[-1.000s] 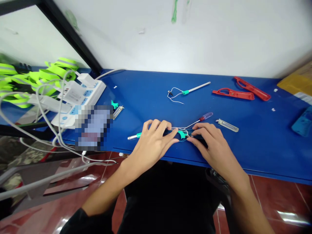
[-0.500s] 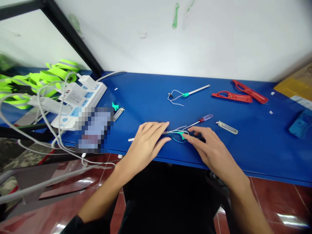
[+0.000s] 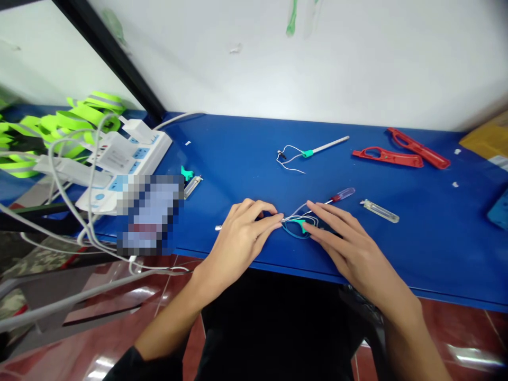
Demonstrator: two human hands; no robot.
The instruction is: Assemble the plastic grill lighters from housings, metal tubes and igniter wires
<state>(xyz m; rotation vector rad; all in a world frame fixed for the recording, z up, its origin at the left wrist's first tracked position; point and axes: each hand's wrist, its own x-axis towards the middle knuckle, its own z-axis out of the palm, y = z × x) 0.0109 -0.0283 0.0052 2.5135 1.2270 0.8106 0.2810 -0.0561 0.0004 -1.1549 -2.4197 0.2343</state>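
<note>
My left hand (image 3: 248,233) is closed in a pinch, its thumb and index fingertips on thin white wires (image 3: 296,216). A whitish rod end (image 3: 218,228) shows beyond its other side. My right hand (image 3: 345,235) has its fingers spread; one fingertip is by the upper wire and another touches a green plastic trigger piece (image 3: 299,225). Between the hands a blue ring-shaped plastic part (image 3: 296,234) lies under the wires, partly hidden. Just behind my right fingers lies a screwdriver (image 3: 342,195) with a clear and red handle.
Behind lies a metal tube (image 3: 329,144) with a green piece and wires. Red shell halves (image 3: 387,157) and a clear fuel tank (image 3: 380,210) lie right. At left are a power strip (image 3: 156,148), a blurred phone (image 3: 153,211), another clear tank (image 3: 193,187) and a green piece (image 3: 186,173).
My left thumb and index finger have closed together onto the wires. My right fingers have spread, one lifting to the upper wire. The whole view has shifted slightly.
</note>
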